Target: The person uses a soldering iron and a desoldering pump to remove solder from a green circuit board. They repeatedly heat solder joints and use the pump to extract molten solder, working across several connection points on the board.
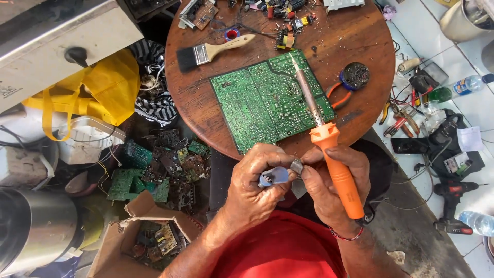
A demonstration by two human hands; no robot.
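The right hand (pixel 334 177) holds an orange soldering iron (pixel 329 149), tip pointing to 11 o'clock over the green circuit board (pixel 257 103); the left hand (pixel 254 183) pinches a small blue tool (pixel 274 176).

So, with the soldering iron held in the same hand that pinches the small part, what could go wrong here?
1. The right hand grips the orange soldering iron while pinching a small grey part with the left hand; the iron could swing or slip.
2. Its tip lies over the green circuit board and may scorch it.
3. The paintbrush lies nearby; its bristles could burn.
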